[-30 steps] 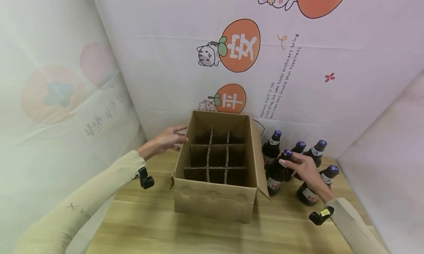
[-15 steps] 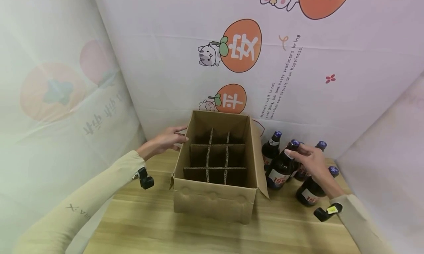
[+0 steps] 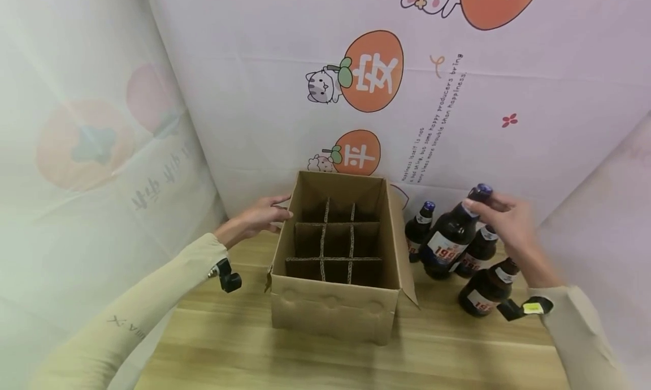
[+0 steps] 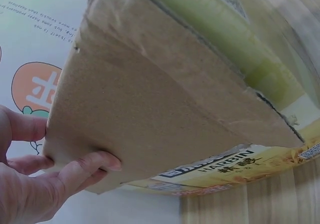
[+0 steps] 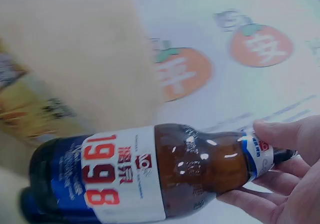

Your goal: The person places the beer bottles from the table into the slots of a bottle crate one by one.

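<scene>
Above the wooden tabletop, a bottle has just been raised by the right hand
Its neck is gripped and it is held tilted, with the other bottles below that hand, seemingly free to be carried; the cardboard box, just beside the left hand, is touched by outstretched fingers
</scene>
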